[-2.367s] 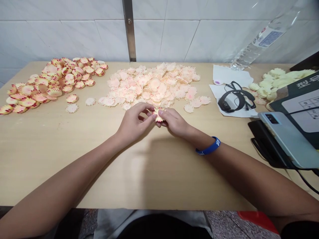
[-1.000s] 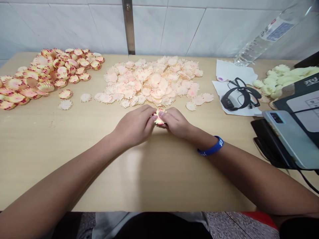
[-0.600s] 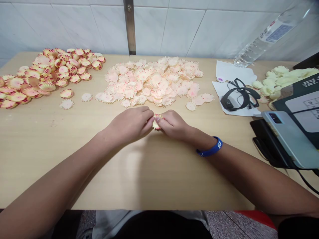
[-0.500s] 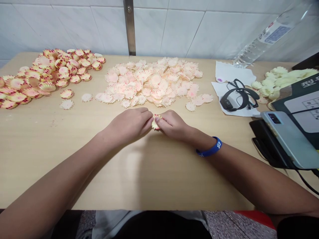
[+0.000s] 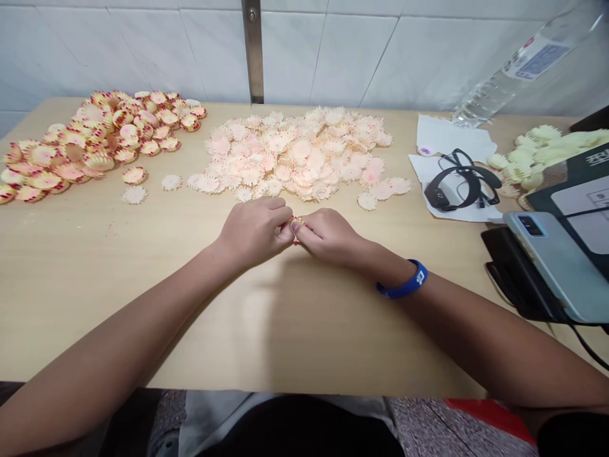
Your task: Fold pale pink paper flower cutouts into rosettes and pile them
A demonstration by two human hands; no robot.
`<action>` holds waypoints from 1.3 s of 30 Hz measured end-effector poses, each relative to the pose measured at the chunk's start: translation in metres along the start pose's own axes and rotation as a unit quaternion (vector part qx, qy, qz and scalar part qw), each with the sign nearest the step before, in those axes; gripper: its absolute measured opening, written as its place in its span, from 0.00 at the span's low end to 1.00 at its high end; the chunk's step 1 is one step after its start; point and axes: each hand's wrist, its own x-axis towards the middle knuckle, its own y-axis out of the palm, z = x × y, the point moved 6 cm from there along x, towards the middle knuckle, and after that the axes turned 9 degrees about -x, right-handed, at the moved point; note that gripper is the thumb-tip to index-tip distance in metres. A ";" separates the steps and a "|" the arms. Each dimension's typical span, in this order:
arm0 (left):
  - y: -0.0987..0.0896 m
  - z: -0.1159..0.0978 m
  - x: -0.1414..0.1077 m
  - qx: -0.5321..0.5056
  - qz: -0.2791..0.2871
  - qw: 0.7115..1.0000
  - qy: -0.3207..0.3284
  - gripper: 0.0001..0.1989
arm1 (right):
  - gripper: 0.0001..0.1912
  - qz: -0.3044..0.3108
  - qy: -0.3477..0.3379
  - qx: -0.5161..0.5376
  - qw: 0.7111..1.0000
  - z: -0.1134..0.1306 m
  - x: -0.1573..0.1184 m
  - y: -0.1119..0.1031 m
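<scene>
bottle label too blurred to read, white characters cut off on dark book cover, blue wristband mark too small to read

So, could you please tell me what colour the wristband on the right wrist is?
The wristband is blue with white markings, best seen in the head view.

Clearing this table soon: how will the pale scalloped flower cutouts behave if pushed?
The pale flower cutouts look thin and light, so probably slide and scatter easily. Their toothed edges may bend. Lying flat, they seem unlikely to roll.
</scene>
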 end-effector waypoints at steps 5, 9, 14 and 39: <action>0.008 0.002 -0.004 -0.038 -0.021 0.999 -0.002 0.12 | 0.19 0.031 -0.007 -0.077 0.997 0.002 -0.001 -0.002; 0.015 0.001 -0.007 -0.061 0.002 0.998 -0.020 0.12 | 0.20 0.060 0.012 -0.164 0.985 0.003 -0.004 -0.002; 0.018 0.006 -0.005 -0.073 0.046 0.993 -0.074 0.11 | 0.20 0.047 -0.013 -0.188 0.981 0.004 -0.010 0.004; 0.012 0.019 -0.002 -0.355 0.087 0.916 -0.165 0.14 | 0.18 -0.092 0.072 0.076 0.990 -0.016 -0.024 -0.005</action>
